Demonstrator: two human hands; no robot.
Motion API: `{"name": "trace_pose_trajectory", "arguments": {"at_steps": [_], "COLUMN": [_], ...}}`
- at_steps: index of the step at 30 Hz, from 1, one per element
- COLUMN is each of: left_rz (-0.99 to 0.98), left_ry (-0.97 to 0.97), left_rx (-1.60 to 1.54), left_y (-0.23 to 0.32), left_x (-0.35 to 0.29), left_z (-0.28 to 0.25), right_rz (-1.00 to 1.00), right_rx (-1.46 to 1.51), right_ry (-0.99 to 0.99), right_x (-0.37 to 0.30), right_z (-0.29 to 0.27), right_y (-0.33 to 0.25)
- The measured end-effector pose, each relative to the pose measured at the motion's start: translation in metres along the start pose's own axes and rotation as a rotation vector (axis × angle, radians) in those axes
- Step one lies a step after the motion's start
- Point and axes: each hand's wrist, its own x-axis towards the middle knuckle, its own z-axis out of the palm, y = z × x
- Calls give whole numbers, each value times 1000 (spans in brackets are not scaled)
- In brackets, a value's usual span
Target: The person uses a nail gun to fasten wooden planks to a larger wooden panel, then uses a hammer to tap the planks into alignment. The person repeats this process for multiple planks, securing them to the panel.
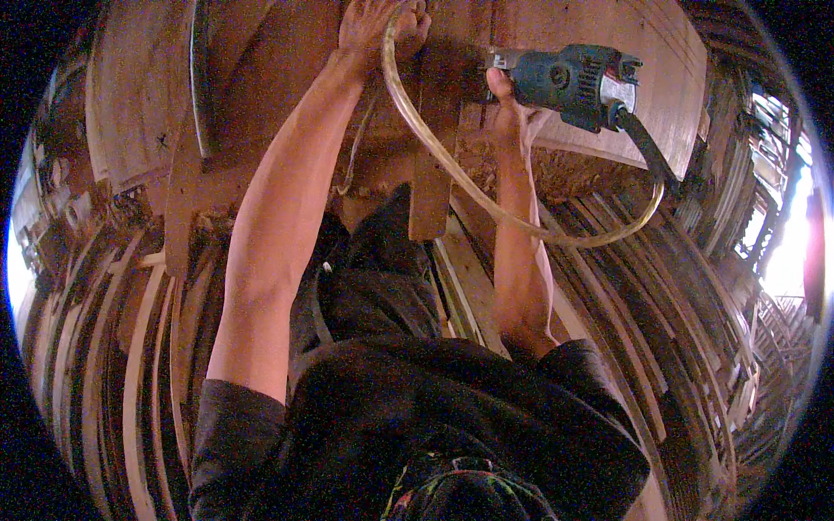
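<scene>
My right hand [502,91] grips the front of a dark, vented corded power tool [565,85]. Its thumb shows at the narrow neck, while the other fingers are mostly hidden. The tool lies sideways against a large wooden panel [295,52], and its front end is lost in shadow. At the top edge, my left hand [382,30] has curled fingers against the wood; what they hold is hidden. A yellowish cord or hose [443,161] passes over that hand. It loops down across my right forearm and up to the tool's black cable [647,143].
A narrow wooden upright [432,195] stands between my forearms. Long wooden strips [143,365] lie along the left, and more planks [630,286] on the right. Wood shavings [573,169] lie under the panel's lower edge. Bright openings [786,234] show at far right.
</scene>
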Motion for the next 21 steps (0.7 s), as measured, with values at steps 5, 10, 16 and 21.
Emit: {"name": "trace_pose_trajectory", "arguments": {"at_steps": [5,10,16,21], "left_rz": [-72,-79,-121,-145], "left_ry": [-113,-104,-209,-271], "left_rx": [-54,-19,-32,-26], "left_y": [18,28,36,38], "left_x": [15,20,29,30], "left_z": [-28,-47,-70,-81], "right_rz": [95,84,-49,-4], "right_rx": [-225,-217,-308,-351], "right_ry": [85,46,-19,-51], "right_x": [-16,-31,-45,-66], "right_z": [-21,-31,-45,-61], "right_y": [-16,-26,-24,-19]}}
